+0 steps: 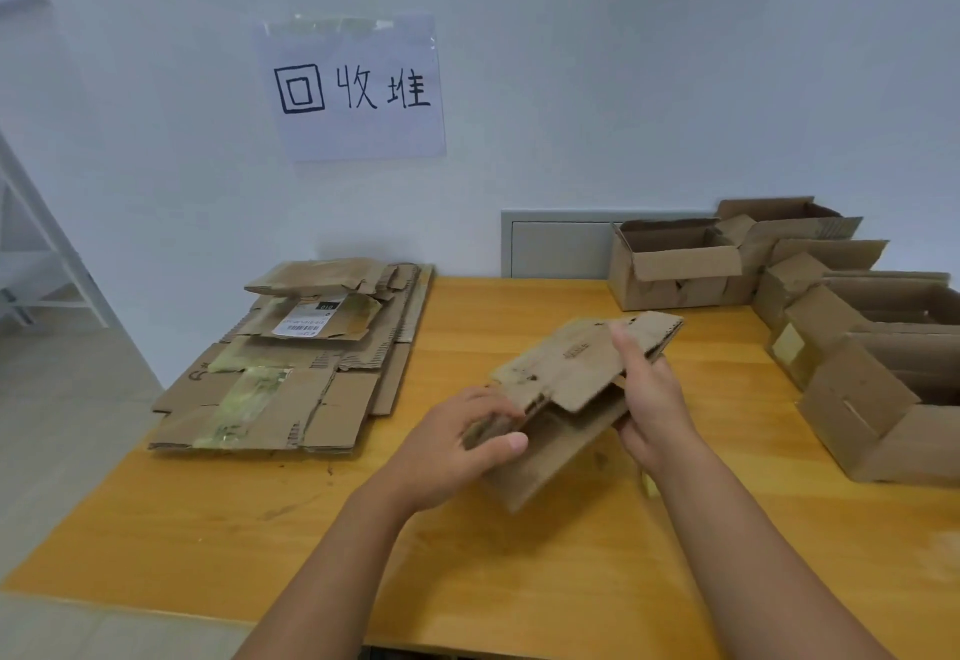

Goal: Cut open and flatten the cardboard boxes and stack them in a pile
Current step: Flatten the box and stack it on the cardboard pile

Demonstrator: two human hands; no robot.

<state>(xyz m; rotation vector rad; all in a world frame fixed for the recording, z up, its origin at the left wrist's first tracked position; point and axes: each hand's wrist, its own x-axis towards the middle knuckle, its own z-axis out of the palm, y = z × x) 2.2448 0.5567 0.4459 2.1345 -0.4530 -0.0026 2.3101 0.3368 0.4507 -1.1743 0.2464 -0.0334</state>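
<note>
The desk (pixel 519 555) carries all the cardboard. A pile of flattened boxes (pixel 291 363) lies at its far left corner, against the wall, below a handwritten paper sign (pixel 353 87). Several open boxes (pixel 857 337) stand unflattened along the right edge and far right corner, crowded together, some touching.

The collapsed box (pixel 566 389) sits above the middle of the desk, lifted and tilted, near neither edge. The left hand (pixel 462 446) grips its near left end, thumb on top and fingers curled round the edge. The right hand (pixel 649 394) grips its right side, thumb pressed on the upper face, fingers underneath.

Judgement: the piece appears light, corrugated and fairly stiff across the panels, yet creased and floppy at the flaps. It is not slippery and not fragile, though loose flaps may spring open. Holding opposite ends, as now, seems sound.

The route to the pile crosses bare desk. The open boxes stand well apart from it. No cutting tool is visible.
</note>
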